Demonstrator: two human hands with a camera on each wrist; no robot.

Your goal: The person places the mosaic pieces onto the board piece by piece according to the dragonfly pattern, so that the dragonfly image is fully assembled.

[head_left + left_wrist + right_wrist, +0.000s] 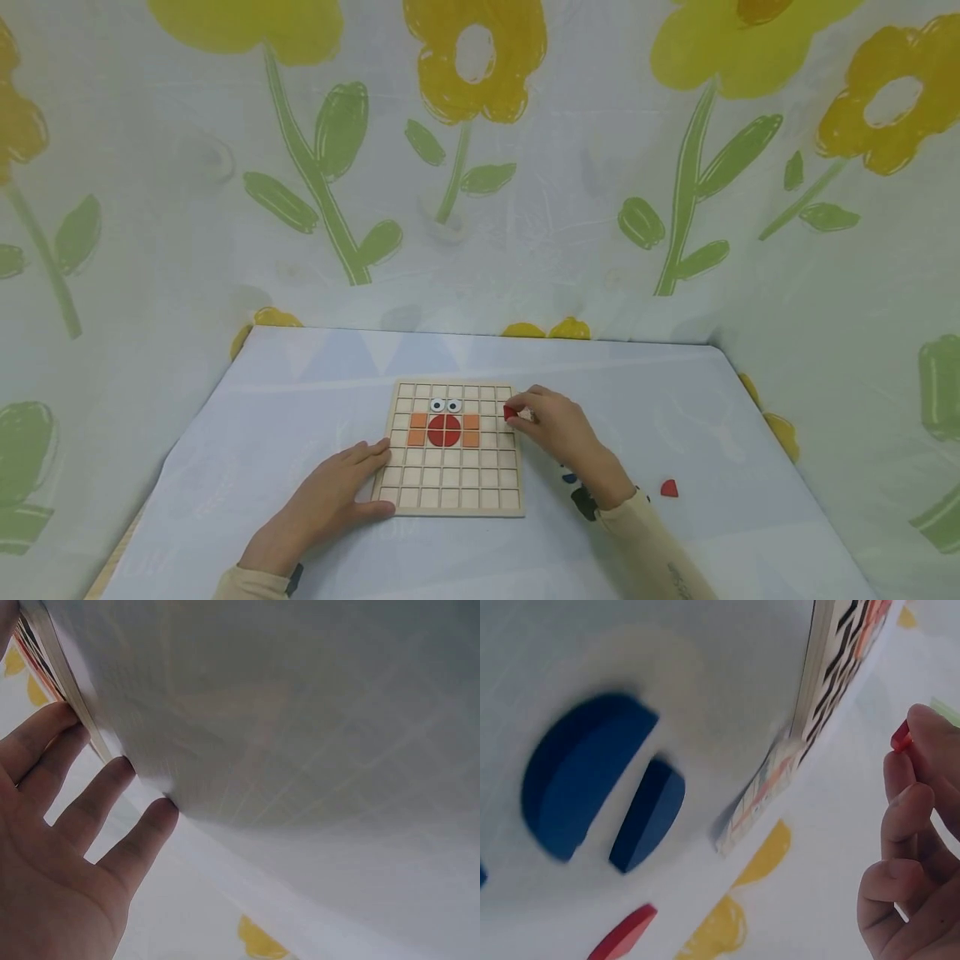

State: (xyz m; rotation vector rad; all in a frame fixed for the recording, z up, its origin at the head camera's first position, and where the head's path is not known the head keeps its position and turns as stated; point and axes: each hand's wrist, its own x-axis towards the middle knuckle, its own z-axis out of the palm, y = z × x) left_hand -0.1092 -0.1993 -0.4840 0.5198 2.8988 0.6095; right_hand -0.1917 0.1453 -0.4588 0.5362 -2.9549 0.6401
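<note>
A wooden grid board [427, 500] lies on the table. On it sit two eye pieces [446, 406], orange squares [471, 430] and a red circle [444, 431] made of quarter pieces. My left hand [333, 492] rests at the board's left edge, fingers extended; in the left wrist view its fingertips [161, 814] touch near the rim. Above the board's upper right edge, my right hand [562, 429] pinches a small red piece [511, 412] between thumb and finger. The right wrist view shows that red piece [901, 736] mostly covered by the fingers.
Another red quarter piece [669, 488] lies right of the right forearm. Blue pieces [585, 776] and a black piece [583, 503] lie near that forearm, partly hidden by it. A pale patterned strip [761, 795] is beside the board. Flower-printed cloth [480, 275] surrounds the table.
</note>
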